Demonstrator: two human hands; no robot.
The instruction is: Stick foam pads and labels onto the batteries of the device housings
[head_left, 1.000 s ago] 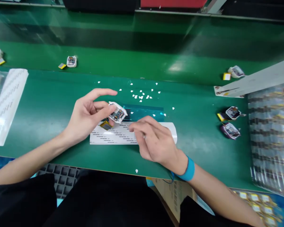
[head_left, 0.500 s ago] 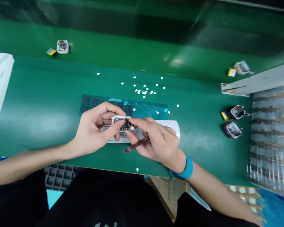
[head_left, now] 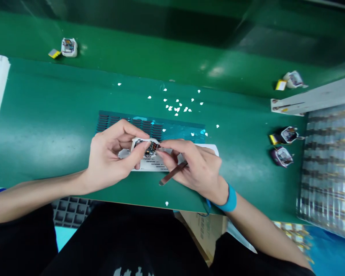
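Note:
My left hand grips a small white device housing by its left side, with the thumb lying over the circuit board inside it. In my right hand a brown metal tool, apparently tweezers, is tucked across the palm, its rounded end sticking out toward the lower left. The thumb and index finger of that hand pinch at the housing's right edge, by thin reddish wires; what lies between the fingertips is too small to make out. A printed white sheet lies beneath both hands.
Behind the hands lies a blue strip with rows of dark pieces. Several small white stickers are scattered beyond it. Opened housings stand at far left and right, near a stack of clear trays.
The housing has tilted and shifted slightly left in my left hand. My right fingers have moved to its right edge, and the round white piece seen there is no longer visible.

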